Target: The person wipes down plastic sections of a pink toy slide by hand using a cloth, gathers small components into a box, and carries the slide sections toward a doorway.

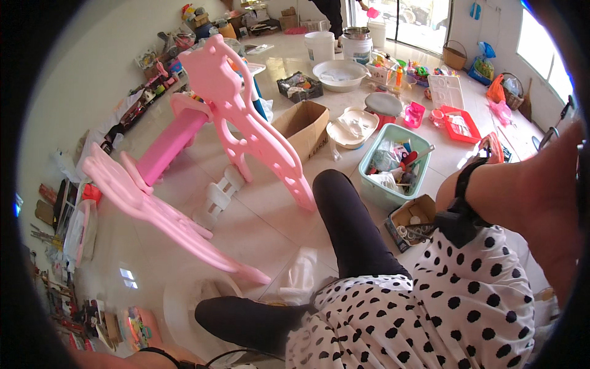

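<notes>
My right hand is raised close to the camera at the right edge, blurred and cut off, so its fingers do not show. A black strap circles that wrist. At the bottom left edge only a sliver of my left hand shows, beside another dark wrist strap; its fingers are hidden too. Before me on the tiles stands a pink plastic frame with a cat-shaped top, joined by a magenta tube to a second pink side panel. A white plastic step piece lies beneath.
Near my knee sit a mint-green tub of mixed items and a small box of white rings. Beyond are a cardboard box, a red-based stool and a white basin. A person stands by the doorway.
</notes>
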A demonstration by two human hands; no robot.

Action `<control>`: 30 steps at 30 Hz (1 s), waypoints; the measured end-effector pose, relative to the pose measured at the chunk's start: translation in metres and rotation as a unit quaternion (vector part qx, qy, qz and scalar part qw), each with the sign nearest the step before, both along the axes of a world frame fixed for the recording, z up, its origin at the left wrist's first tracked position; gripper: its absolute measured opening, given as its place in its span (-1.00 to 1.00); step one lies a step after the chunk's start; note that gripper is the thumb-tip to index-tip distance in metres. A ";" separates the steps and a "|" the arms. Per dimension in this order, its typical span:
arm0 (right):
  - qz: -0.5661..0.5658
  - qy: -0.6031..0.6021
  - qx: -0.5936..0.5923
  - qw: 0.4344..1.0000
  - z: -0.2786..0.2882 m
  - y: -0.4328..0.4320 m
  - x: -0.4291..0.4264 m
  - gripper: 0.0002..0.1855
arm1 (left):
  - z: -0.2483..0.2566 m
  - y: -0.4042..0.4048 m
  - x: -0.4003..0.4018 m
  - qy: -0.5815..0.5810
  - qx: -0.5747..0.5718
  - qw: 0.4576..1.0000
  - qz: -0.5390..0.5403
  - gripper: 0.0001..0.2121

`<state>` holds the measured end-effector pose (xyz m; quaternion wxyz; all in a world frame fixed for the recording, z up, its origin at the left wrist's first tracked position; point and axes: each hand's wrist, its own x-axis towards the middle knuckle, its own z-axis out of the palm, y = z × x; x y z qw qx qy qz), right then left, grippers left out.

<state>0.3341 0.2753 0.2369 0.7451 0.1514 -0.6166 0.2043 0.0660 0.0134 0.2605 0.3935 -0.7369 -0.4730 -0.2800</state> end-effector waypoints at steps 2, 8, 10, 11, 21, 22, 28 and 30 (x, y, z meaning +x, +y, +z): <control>-0.035 -0.005 0.012 0.999 0.001 -0.001 0.013 -0.53 | 0.001 -0.001 0.005 0.010 -0.009 1.000 0.002 -0.60; -0.096 -0.027 0.004 0.995 -0.015 0.018 0.022 -0.57 | -0.003 0.010 0.011 0.024 -0.040 0.999 0.015 -0.61; -0.107 -0.029 0.013 0.994 -0.012 0.029 0.019 -0.59 | 0.000 0.016 0.011 0.028 -0.031 0.999 0.018 -0.61; -0.111 -0.033 0.009 0.993 -0.014 0.032 0.017 -0.60 | -0.001 0.018 0.010 0.027 -0.038 0.999 0.018 -0.61; -0.094 -0.047 -0.007 0.994 -0.017 0.036 -0.032 -0.67 | 0.008 -0.013 0.017 0.024 -0.087 0.994 0.061 -0.61; -0.099 -0.052 -0.010 0.994 -0.026 0.039 -0.029 -0.68 | 0.001 -0.007 0.018 0.021 -0.092 0.994 0.051 -0.61; -0.069 -0.065 -0.044 0.994 -0.049 0.045 -0.049 -0.72 | -0.002 -0.009 0.026 0.014 -0.102 0.990 0.092 -0.62; -0.059 -0.055 -0.042 0.996 -0.048 0.049 -0.062 -0.73 | 0.000 -0.011 0.025 0.018 -0.092 0.989 0.112 -0.62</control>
